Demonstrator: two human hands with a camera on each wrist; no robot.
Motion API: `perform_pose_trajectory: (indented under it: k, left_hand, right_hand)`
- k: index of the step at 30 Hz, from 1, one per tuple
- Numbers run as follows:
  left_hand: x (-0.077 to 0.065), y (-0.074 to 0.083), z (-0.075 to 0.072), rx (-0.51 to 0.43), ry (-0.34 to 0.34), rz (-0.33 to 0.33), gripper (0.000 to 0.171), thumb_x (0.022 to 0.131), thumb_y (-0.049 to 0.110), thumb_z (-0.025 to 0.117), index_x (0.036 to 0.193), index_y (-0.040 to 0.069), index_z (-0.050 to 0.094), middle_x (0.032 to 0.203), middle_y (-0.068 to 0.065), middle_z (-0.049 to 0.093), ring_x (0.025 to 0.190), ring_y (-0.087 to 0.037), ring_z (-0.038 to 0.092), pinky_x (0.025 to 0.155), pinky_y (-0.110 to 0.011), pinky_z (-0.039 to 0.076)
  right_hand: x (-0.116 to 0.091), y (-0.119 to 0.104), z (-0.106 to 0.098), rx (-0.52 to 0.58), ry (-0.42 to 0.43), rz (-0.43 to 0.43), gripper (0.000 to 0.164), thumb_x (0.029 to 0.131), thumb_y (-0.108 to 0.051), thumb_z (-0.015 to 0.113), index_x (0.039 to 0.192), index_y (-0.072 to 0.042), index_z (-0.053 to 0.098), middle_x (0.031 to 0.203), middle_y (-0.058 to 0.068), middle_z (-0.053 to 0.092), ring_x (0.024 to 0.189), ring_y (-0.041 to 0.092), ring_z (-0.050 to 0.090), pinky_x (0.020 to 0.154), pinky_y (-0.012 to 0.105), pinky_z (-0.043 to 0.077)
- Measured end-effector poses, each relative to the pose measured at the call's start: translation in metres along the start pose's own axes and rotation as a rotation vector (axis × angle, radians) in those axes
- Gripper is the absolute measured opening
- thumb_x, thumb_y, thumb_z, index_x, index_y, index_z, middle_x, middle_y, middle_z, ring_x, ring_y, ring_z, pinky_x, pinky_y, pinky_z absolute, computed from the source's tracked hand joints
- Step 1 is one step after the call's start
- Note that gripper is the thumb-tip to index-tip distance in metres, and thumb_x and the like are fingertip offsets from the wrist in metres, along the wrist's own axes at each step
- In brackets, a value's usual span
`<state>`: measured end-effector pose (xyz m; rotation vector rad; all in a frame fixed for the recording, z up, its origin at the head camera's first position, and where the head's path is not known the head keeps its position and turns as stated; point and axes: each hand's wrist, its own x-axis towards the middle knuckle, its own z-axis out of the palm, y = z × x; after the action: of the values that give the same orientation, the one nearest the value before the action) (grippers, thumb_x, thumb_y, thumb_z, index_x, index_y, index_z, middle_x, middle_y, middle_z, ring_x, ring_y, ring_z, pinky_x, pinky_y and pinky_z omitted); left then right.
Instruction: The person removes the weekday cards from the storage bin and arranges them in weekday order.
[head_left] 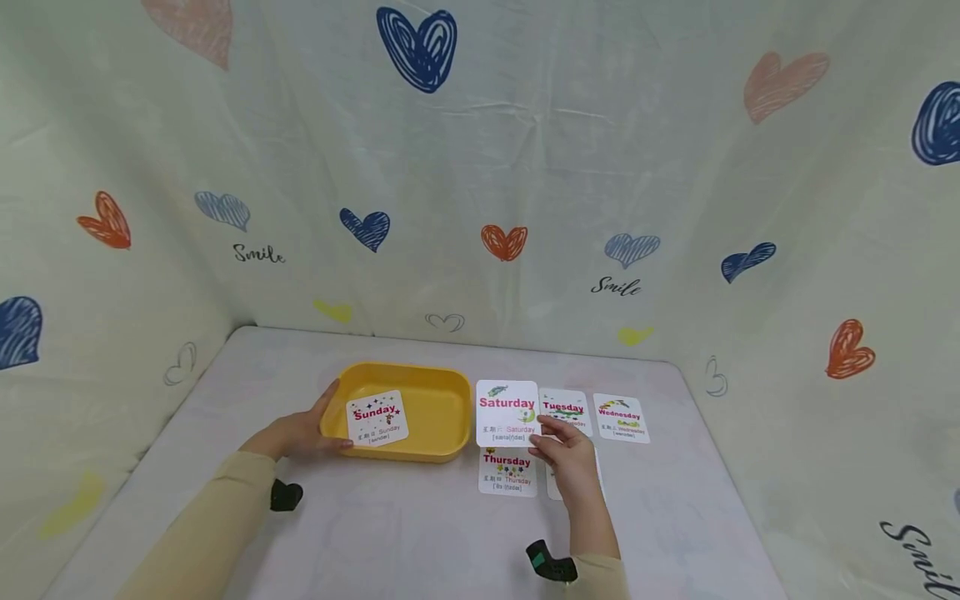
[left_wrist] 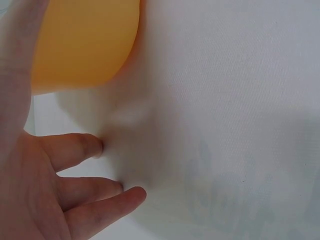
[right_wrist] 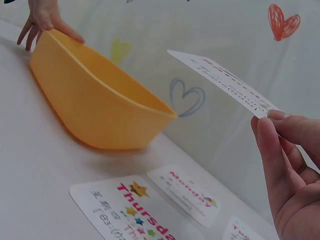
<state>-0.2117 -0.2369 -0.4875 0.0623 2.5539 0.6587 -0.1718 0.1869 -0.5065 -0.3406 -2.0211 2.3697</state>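
My right hand (head_left: pixel 566 454) pinches a white "Saturday" card (head_left: pixel 502 408) between thumb and fingers, at the right of a yellow tray (head_left: pixel 450 454). In the right wrist view, the pinched card (right_wrist: pixel 220 80) is tilted and raised above the table. A "Sunday" card (head_left: pixel 377 418) lies inside the tray. My left hand (head_left: pixel 303 429) rests at the tray's left end, thumb along the end. Its other fingers (left_wrist: pixel 80 150) stretch out, spread, in the left wrist view. Below the raised card lie a "Thursday" card (head_left: pixel 507 472) and, in the right wrist view, a "Monday" card (right_wrist: pixel 185 195).
A "Tuesday" card (head_left: pixel 566 408) and a "Wednesday" card (head_left: pixel 621 418) lie to the right. Another card (head_left: pixel 553 485) is mostly hidden by my right hand. The white table (head_left: pixel 405 533) ends at a curtain printed with hearts (head_left: pixel 555 167).
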Motion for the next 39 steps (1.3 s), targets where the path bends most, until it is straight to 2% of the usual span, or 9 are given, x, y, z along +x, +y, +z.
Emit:
perform_pose_trajectory:
  k: [4,14,23,30,39]
  left_hand:
    - [-0.001,0.000,0.000,0.001,0.000,0.004,0.126,0.076,0.061,0.073,0.153,0.008,-0.011,0.141,-0.041,0.033,0.120,-0.059,0.040,0.097,-0.067,0.035]
    - [0.001,-0.003,0.002,0.002,0.008,-0.007,0.125,0.077,0.061,0.073,0.154,0.008,-0.011,0.142,-0.041,0.032,0.121,-0.060,0.039,0.098,-0.069,0.033]
    - [0.004,-0.005,0.005,0.000,0.013,-0.001,0.126,0.077,0.061,0.073,0.153,0.007,-0.011,0.142,-0.041,0.030,0.121,-0.061,0.038,0.098,-0.069,0.033]
    - [0.002,-0.004,0.004,0.002,0.007,-0.010,0.125,0.077,0.061,0.072,0.153,0.008,-0.012,0.143,-0.040,0.030,0.122,-0.060,0.037,0.098,-0.069,0.033]
    - [0.002,0.000,0.001,0.008,0.005,-0.009,0.129,0.074,0.065,0.072,0.153,0.008,-0.012,0.144,-0.040,0.029,0.123,-0.061,0.036,0.099,-0.070,0.031]
  right_hand:
    - [-0.003,0.000,-0.019,-0.031,0.046,0.009,0.036,0.086,0.005,0.069,0.121,0.002,0.064,0.105,0.016,0.053,0.084,0.020,0.067,0.077,0.031,0.057]
    - [-0.010,-0.001,-0.058,-0.073,0.109,0.027,0.038,0.088,0.007,0.065,0.126,0.004,0.060,0.106,0.015,0.053,0.086,0.020,0.067,0.080,0.030,0.056]
    - [-0.012,-0.001,-0.086,-0.036,0.189,0.056,0.042,0.088,0.010,0.063,0.128,0.007,0.056,0.102,0.009,0.059,0.086,0.015,0.064,0.080,0.028,0.056]
    - [-0.012,-0.003,-0.110,-0.086,0.261,0.052,0.042,0.090,0.007,0.063,0.130,0.004,0.056,0.102,0.004,0.060,0.089,0.013,0.064,0.081,0.026,0.054]
    - [-0.013,-0.001,-0.141,-0.183,0.281,0.080,0.043,0.091,0.004,0.062,0.133,0.004,0.054,0.108,0.005,0.056,0.088,0.010,0.064,0.081,0.024,0.054]
